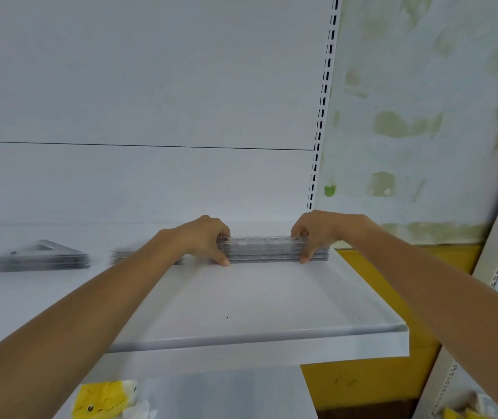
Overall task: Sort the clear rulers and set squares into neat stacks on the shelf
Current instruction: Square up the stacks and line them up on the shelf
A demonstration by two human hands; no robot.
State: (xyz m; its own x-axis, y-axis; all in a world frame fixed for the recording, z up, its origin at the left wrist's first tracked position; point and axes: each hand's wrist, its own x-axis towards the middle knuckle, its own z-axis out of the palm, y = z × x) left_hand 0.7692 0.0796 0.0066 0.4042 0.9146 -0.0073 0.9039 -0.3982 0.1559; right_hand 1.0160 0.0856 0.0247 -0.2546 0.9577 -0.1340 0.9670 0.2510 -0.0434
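Near right shelf (271, 300) edge: ruler stack (264, 251).

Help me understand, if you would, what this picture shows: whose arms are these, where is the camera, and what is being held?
There is no machine here: the one picture comes from a camera worn on a person's head, looking forward and down at their own bare arms. The left hand and right hand grip the two ends of a ruler stack resting on a white shelf. Further left lie a stack of set squares and another clear stack, half hidden behind the left arm. Some yellow packs show below the shelf.
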